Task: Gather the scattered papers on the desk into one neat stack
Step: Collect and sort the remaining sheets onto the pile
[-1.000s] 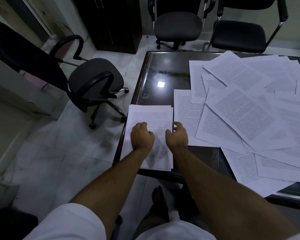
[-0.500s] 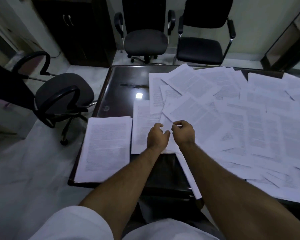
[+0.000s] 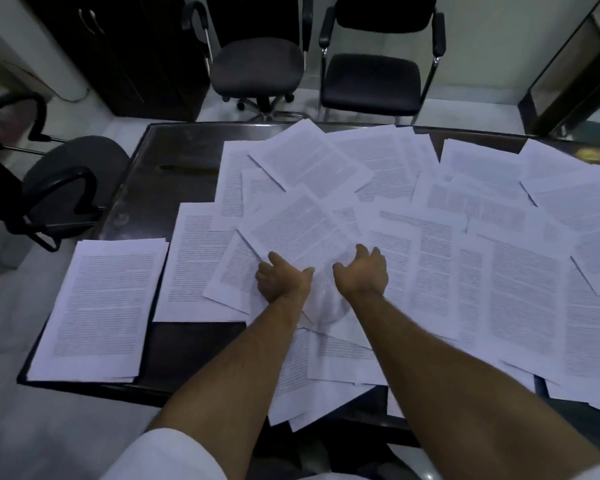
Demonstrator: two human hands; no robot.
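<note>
Dark worktop (image 3: 174, 161) under loose sheets, one stack begun.
Stack (image 3: 97, 306) sits at the left edge; most papers (image 3: 430, 244) lie scattered right. Left hand (image 3: 281, 280) and right hand (image 3: 362, 271) rest on a middle sheet, fingers seemingly loose, gripping nothing.

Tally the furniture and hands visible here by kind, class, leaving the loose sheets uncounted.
Chairs: 3
Desk: 1
Neat paper stack: 1
Hands: 2, left hand, right hand
Total: 7
</note>
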